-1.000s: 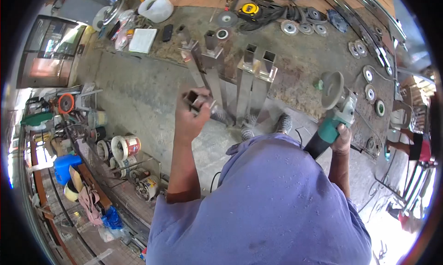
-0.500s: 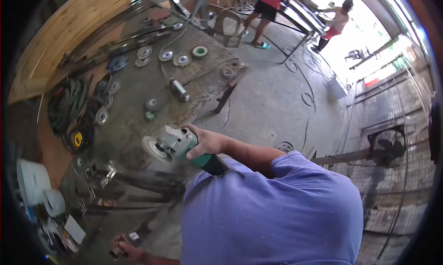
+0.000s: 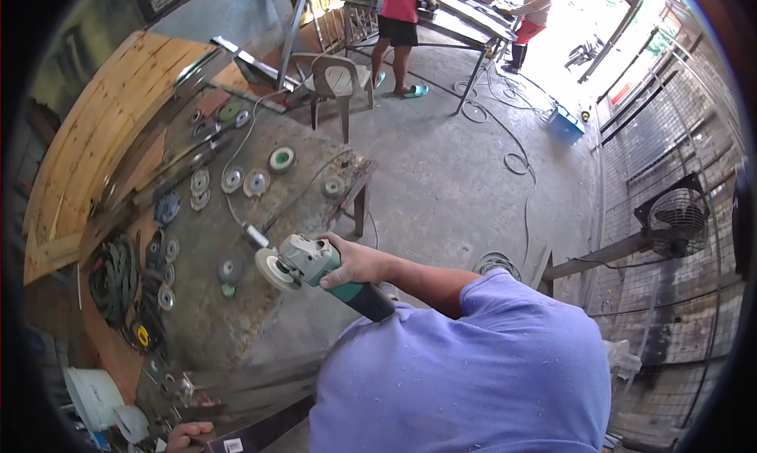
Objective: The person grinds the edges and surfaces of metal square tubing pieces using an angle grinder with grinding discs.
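My right hand [image 3: 352, 265] is closed around the green and grey body of an angle grinder [image 3: 335, 283]. The grinder's pale round disc [image 3: 276, 270] faces the workbench [image 3: 264, 323], over its near edge. Low in the view, my left hand [image 3: 189, 435] has its fingers curled at the end of a dark metal bar [image 3: 268, 428], which bears a white sticker. Part of that hand is cut off by the frame's dark border. Beside the bar, more metal pieces [image 3: 260, 382] are smeared by motion.
Several grinding discs [image 3: 256, 182], a coiled black strap [image 3: 114, 275] and a yellow tape measure [image 3: 143, 335] lie on the bench. A white bucket [image 3: 91, 398] stands at lower left. Beyond are a plastic chair [image 3: 335, 78], two people [image 3: 400, 27], floor cables [image 3: 516, 161] and a fan [image 3: 678, 220].
My view has swung, so the bench sits lower and more of the far room shows. The left hand and bar appear lower in the frame. The grinder stays in my right hand.
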A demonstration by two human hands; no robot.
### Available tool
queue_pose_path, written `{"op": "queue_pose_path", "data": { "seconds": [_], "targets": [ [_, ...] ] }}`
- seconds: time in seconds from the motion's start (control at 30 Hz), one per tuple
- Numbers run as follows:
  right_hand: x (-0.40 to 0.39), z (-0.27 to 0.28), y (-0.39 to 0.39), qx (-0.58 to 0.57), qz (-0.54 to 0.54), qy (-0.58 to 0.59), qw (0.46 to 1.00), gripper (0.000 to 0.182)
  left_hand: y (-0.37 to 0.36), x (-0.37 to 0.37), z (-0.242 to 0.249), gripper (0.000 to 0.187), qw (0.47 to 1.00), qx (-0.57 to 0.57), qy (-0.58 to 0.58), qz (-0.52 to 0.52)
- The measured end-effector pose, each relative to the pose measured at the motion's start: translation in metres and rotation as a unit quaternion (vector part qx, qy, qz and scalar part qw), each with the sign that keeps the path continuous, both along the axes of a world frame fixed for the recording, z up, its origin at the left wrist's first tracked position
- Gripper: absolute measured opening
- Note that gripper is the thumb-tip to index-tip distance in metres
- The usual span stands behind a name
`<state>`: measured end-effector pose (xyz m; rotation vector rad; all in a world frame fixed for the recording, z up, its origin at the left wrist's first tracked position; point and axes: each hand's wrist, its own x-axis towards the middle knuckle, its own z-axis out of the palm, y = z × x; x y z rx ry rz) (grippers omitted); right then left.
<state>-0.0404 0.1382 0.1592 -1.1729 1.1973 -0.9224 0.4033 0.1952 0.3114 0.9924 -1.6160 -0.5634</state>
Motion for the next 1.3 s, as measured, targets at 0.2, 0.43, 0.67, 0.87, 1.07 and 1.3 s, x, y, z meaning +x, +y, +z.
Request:
{"op": "queue_pose_path", "data": {
  "seconds": [0.2,0.43,0.67,0.87,1.07,1.3],
  "targets": [
    [-0.091,-0.02,-0.006,0.001,-0.081,0.0,0.997,0.101,-0.086,-0.091,-0.068,0.039,0.986,0.037,0.023,-0.158],
    [-0.169,-0.023,0.017,0.042,-0.144,0.002,0.989,0.098,-0.168,-0.169,-0.161,0.036,0.981,0.089,-0.033,-0.169],
    [-0.211,-0.023,0.054,0.052,-0.231,0.021,0.971,0.093,-0.192,-0.16,-0.173,0.039,0.964,0.192,0.023,-0.183],
    [-0.225,-0.043,0.075,0.025,-0.26,-0.142,0.955,0.089,-0.189,-0.166,-0.155,0.024,0.946,0.116,-0.303,-0.019],
    [-0.208,-0.029,0.018,0.016,-0.206,-0.077,0.975,0.092,-0.241,-0.165,-0.182,0.032,0.955,0.239,0.06,-0.164],
    [-0.182,0.009,-0.001,0.021,-0.091,0.088,0.992,0.096,-0.193,-0.177,-0.151,0.045,0.975,0.216,0.053,-0.03]
  ]
}}
